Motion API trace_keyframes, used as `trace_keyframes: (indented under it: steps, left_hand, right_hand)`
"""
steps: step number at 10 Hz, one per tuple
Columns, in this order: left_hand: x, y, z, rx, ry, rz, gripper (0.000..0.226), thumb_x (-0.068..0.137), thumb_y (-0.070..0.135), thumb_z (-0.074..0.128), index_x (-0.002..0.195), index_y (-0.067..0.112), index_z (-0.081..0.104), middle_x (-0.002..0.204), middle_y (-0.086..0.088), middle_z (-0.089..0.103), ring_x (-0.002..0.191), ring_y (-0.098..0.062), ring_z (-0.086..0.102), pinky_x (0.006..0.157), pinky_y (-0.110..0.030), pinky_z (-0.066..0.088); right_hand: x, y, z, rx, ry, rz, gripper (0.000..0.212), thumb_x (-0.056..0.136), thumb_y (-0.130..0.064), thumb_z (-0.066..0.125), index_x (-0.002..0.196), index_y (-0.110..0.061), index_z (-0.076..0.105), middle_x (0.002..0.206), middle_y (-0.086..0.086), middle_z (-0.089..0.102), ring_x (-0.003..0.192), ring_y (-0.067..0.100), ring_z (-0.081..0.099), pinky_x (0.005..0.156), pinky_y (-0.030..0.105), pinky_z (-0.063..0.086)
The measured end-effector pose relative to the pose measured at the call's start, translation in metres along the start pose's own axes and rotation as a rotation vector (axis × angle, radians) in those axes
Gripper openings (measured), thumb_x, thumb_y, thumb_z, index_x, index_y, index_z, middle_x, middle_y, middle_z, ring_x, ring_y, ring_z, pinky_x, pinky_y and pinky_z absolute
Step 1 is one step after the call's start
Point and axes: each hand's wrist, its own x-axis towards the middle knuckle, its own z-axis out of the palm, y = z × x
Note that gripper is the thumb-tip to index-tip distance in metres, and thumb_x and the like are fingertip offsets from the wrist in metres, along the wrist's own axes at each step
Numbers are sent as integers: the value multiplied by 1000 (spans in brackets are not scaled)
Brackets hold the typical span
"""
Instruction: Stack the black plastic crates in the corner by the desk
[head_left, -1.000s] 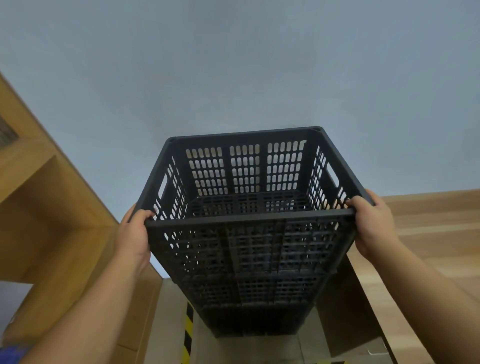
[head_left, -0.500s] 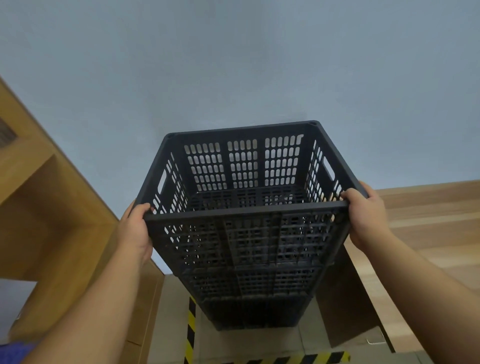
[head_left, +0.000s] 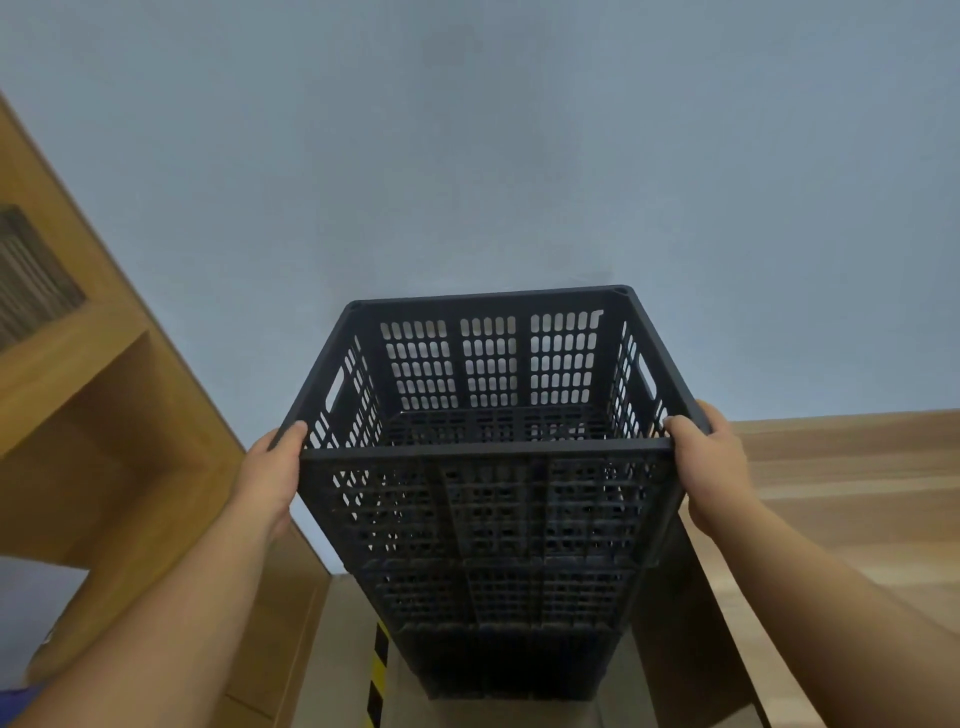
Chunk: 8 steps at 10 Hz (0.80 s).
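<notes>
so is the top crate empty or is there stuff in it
Empty. Through the open top of the top crate only its bare slotted floor and walls show. The left hand and right hand grip its near corners.

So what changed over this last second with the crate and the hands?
Little: the top crate sits slightly lower in view, with more striped floor tape showing. No grasp or release: left hand and right hand still grip its near corners above the stack.
</notes>
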Motion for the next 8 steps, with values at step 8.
trace_keyframes:
  steps: [8]
  left_hand:
    - [-141, 3, -26, 275, -476, 3, 47, 113, 44, 32, 118, 18, 71, 113, -1, 76, 101, -24, 75, 82, -36, 58]
  right_hand:
    - [-152, -28, 18, -573, -146, -381, 58, 99, -36, 60, 153, -23, 42, 154, -1, 47, 135, 19, 51, 113, 45, 44]
